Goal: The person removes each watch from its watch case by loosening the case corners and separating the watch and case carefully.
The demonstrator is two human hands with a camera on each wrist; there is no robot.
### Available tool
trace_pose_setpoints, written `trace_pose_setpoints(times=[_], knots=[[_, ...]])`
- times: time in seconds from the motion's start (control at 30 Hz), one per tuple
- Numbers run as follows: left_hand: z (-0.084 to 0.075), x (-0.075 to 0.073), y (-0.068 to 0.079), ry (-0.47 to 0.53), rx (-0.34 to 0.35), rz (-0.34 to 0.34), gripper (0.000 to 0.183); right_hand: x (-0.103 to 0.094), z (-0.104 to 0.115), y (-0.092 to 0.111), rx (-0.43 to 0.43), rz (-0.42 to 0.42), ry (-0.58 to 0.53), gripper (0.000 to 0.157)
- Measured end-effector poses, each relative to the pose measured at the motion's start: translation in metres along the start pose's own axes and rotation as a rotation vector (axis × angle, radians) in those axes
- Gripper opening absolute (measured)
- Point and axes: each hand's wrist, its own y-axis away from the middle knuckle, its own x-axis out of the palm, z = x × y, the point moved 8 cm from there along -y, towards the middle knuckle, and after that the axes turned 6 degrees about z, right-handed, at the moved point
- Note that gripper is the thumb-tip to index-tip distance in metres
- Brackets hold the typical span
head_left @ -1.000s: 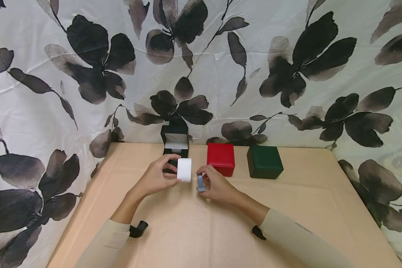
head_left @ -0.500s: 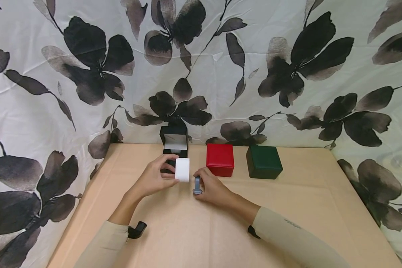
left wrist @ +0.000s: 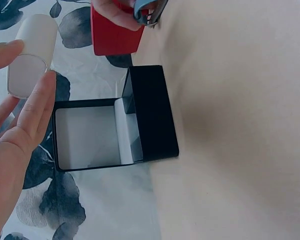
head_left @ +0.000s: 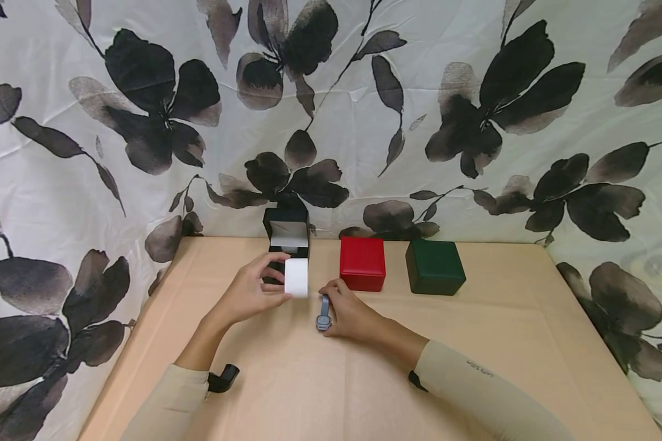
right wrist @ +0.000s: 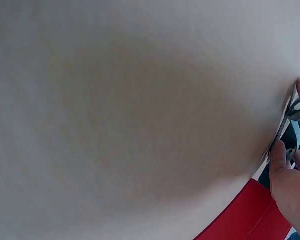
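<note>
My left hand (head_left: pixel 245 295) pinches a white cylindrical watch cushion (head_left: pixel 296 278) between thumb and fingers; its flat round end shows in the left wrist view. Just right of it, my right hand (head_left: pixel 355 315) holds a wristwatch (head_left: pixel 323 322) with a blue-grey band, its face turned up and towards me. In the right wrist view the watch (right wrist: pixel 296 131) sits between thumb and fingers at the right edge. A black watch box (left wrist: pixel 152 112) stands with its lid up behind my left hand, which partly covers it in the head view. Pale lining shows inside.
A red box (head_left: pixel 362 263) with its lid down stands behind my right hand. Farther right is a dark green box (head_left: pixel 436 267), also closed. A floral cloth (head_left: pixel 397 128) hangs at the back edge of the beige table (head_left: pixel 507 343).
The watch has tilted in my right hand, so its face now shows, and it has come slightly left and nearer to me. My left hand has shifted a little left with the cushion.
</note>
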Motion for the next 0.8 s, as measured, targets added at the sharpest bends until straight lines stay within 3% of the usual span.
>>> trace_pose_setpoints(times=[0.3, 0.6, 0.8], knots=[[0.003, -0.006, -0.001, 0.009, 0.000, -0.009, 0.078, 0.000, 0.001, 0.002, 0.013, 0.096, 0.046, 0.091], [0.001, -0.010, 0.002, 0.006, 0.001, -0.014, 0.077, 0.001, 0.000, 0.004, -0.018, 0.102, 0.048, 0.086], [0.002, -0.013, 0.003, -0.005, -0.004, -0.017, 0.078, -0.004, 0.002, 0.009, 0.010, 0.110, 0.035, 0.091]])
